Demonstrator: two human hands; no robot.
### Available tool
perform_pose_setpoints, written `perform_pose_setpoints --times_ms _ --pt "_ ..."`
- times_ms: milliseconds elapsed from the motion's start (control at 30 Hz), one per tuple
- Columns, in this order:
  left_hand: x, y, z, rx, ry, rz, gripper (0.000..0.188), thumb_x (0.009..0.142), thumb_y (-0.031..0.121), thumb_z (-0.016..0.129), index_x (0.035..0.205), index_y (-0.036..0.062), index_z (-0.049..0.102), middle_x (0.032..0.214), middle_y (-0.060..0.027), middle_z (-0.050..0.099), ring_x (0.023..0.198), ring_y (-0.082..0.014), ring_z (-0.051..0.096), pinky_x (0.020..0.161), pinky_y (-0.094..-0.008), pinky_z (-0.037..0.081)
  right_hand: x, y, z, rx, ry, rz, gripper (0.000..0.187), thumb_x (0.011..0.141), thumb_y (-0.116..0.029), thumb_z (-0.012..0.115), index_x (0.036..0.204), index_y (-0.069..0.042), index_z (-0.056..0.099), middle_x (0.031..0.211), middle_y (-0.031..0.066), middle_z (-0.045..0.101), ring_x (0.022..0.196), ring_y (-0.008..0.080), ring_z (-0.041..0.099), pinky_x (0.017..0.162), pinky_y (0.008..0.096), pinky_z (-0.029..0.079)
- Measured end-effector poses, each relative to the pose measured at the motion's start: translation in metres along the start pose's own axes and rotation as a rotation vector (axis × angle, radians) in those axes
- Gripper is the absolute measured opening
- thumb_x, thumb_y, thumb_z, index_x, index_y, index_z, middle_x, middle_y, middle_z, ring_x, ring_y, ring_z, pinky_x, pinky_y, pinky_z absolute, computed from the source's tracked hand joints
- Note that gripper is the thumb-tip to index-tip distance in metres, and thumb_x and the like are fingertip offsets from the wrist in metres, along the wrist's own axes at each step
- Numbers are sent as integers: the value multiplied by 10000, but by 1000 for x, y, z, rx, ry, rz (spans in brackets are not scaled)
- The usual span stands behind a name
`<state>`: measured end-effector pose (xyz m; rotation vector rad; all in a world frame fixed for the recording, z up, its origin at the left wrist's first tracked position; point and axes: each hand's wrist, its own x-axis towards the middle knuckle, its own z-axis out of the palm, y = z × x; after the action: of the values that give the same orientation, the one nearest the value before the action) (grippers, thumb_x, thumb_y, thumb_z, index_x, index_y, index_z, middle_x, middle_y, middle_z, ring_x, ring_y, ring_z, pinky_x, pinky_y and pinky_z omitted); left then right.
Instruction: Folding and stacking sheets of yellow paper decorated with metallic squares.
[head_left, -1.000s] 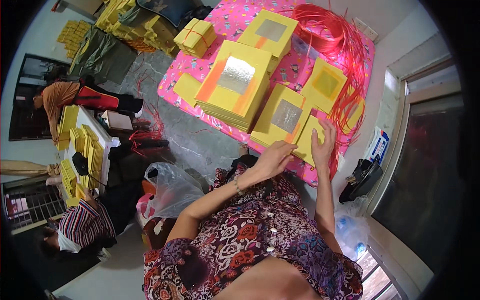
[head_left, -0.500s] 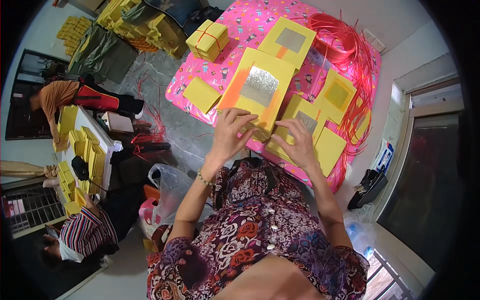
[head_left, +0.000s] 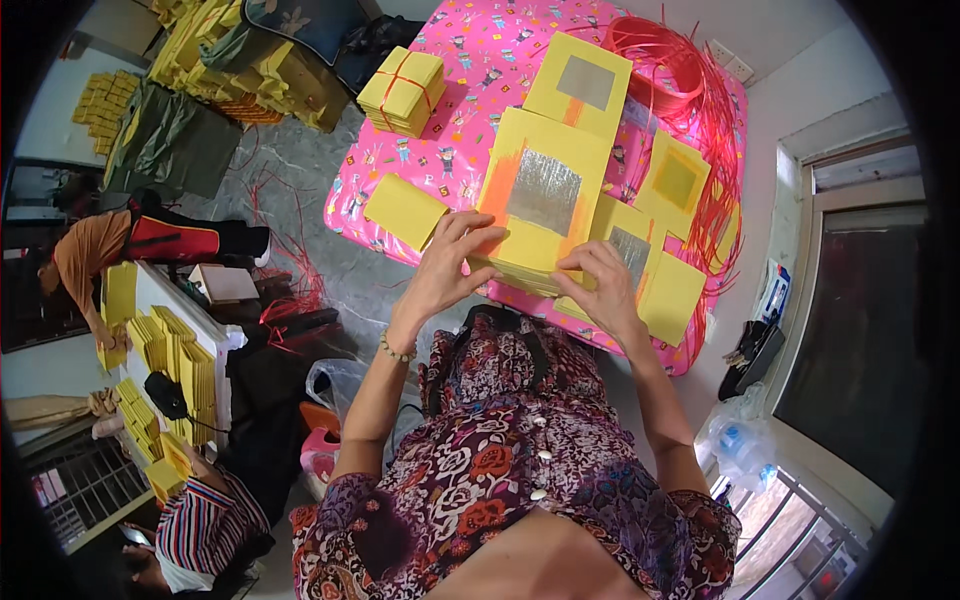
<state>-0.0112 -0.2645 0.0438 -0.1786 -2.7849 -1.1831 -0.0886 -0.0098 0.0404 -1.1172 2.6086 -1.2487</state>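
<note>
A thick stack of yellow joss paper (head_left: 545,190), with a silver foil square and orange bands on its top sheet, lies on the pink table in front of me. At its near left corner, my left hand (head_left: 452,258) has its fingers on the top and its thumb along the near edge. My right hand (head_left: 603,287) pinches the near right corner in the same way. The underside of the stack is hidden. Just left of it rests a plain yellow pile (head_left: 405,211), beside my left fingers.
Other foil-marked stacks (head_left: 577,84) and plain yellow sheets (head_left: 672,297) surround my stack. A bundle tied with red strips (head_left: 402,90) stands far left on the pink tablecloth (head_left: 480,45). Red plastic strips (head_left: 688,85) hang along the right. Two people work at a white table (head_left: 222,350) leftward.
The joss paper stack has turned a little, its near edge now squarer to me. Both hands stay at its near corners, a bit further apart. The whole view has shifted slightly.
</note>
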Motion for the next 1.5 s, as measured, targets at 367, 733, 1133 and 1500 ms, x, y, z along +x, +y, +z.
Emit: perform_pose_setpoints --times_ms 367,733,1133,1500 --pt "6 -11 -10 -79 -34 -10 533 712 172 802 1218 124 642 1298 -79 548 1215 -283 481 1010 -397 428 12 6 0 197 -45 204 167 815 -161 738 789 -6 681 782 90 636 768 231 609 707 345 471" --pt "4 -13 -7 -131 13 -52 519 700 162 800 1198 121 660 1293 -78 570 1216 -271 495 1014 -386 426 18 15 -3 390 -122 370 188 850 -155 730 820 30 706 765 57 629 705 102 586 651 257 462" --pt "7 -7 -8 -195 56 -93 475 716 205 807 1157 94 668 1241 -106 596 1164 -302 536 979 -406 443 18 24 3 486 -138 421 223 853 -181 735 808 36 708 733 13 599 649 51 520 592 229 417" --pt "10 1 -11 -101 59 -117 460 715 211 809 1136 91 669 1218 -82 612 1161 -289 530 971 -400 449 20 23 4 479 -106 404 226 848 -185 735 799 34 706 725 21 614 642 56 537 591 235 427"
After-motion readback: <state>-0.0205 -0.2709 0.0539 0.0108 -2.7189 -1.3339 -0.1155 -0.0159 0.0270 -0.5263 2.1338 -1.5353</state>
